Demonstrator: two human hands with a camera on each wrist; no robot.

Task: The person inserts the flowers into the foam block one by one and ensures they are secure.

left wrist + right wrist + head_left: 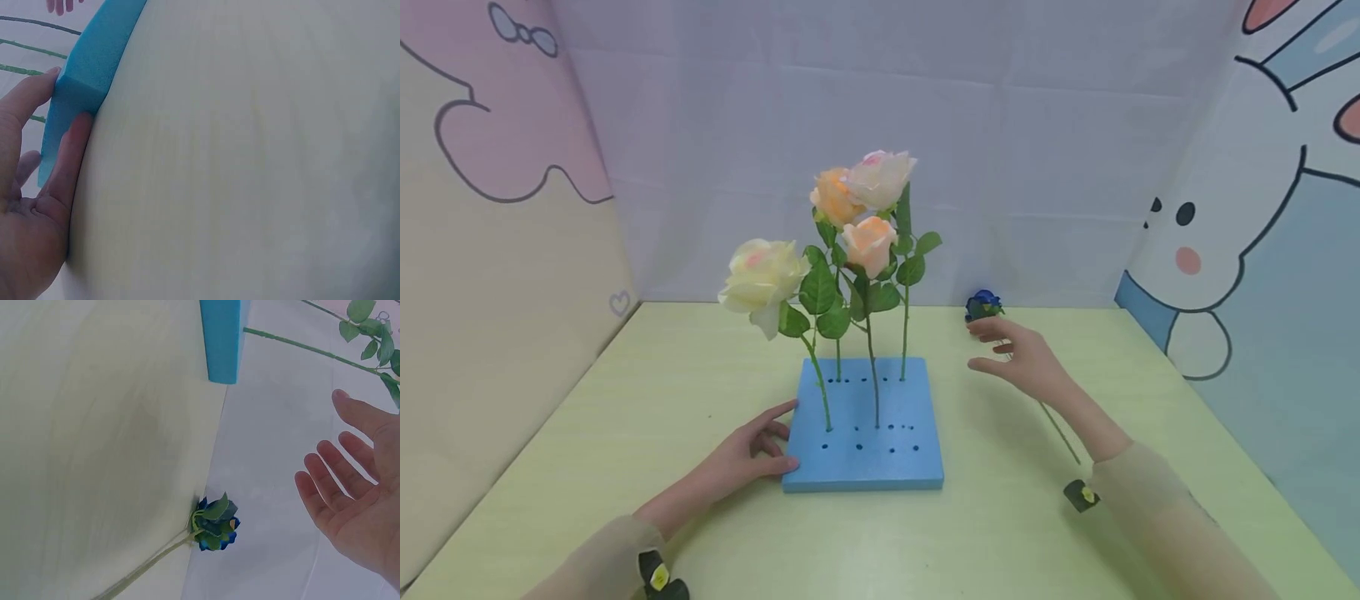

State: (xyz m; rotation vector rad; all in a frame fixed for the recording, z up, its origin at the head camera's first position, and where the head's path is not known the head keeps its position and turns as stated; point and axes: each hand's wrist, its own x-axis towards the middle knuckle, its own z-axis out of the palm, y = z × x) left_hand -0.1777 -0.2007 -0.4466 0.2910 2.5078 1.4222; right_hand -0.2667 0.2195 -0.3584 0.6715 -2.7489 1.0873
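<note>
My left hand (741, 454) rests against the left side of a blue foam block (880, 471) with rows of holes. Its thumb touches near the front corner, and a fingertip lies farther back along that edge. Several artificial roses stand in the block: a pale yellow rose (762, 279) leaning left, a peach rose (870, 244), an orange rose (835, 197) and a pinkish-white rose (881, 178). Right of the block, my right hand (1026, 358) hovers with spread fingers, holding nothing. A blue rose (215, 525) lies on the table below it, its stem running toward me.
The light wooden table (700, 358) ends at a pale lavender backdrop (737, 150). Cartoon-printed panels flank it, with a white rabbit (1225, 217) on the right one. Dark wrist straps with yellow marks sit at both sleeves.
</note>
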